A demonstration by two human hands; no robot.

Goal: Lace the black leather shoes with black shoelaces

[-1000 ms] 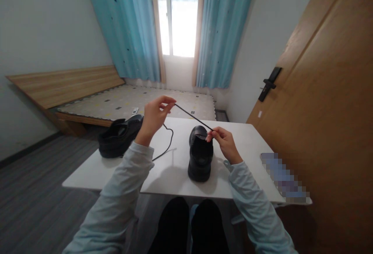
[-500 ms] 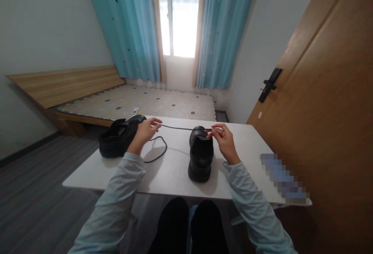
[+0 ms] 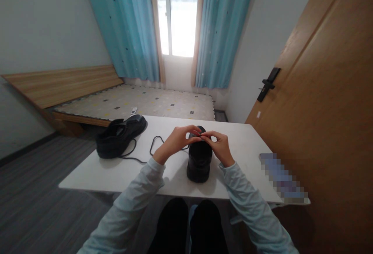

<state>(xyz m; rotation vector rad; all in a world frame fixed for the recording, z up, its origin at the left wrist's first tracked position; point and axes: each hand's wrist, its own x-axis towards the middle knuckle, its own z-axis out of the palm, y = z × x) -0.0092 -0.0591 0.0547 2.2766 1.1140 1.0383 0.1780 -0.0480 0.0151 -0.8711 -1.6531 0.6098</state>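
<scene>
A black shoe (image 3: 199, 168) stands on the white table with its heel toward me. Over its front opening the fingertips of both hands meet in a pinch. My left hand (image 3: 179, 139) is closed on a black shoelace (image 3: 153, 142), whose slack loops on the table to the left. Closed as well, my right hand (image 3: 219, 145) pinches the shoelace against the left fingertips; the exact spot is mostly hidden by the fingers. To the left lies a second black shoe (image 3: 112, 143), with some dark lace on the table beside it.
The white table (image 3: 241, 180) carries a blurred bluish item (image 3: 282, 178) along its right edge. Beyond it is a bed (image 3: 163, 100) with a small white remote-like object (image 3: 134, 111). A wooden door (image 3: 320, 102) stands at the right. My knees are under the near edge.
My left hand has moved right, from near the second shoe to the front of the nearer one, meeting my right hand. The lace, stretched between the hands before, now hangs slack.
</scene>
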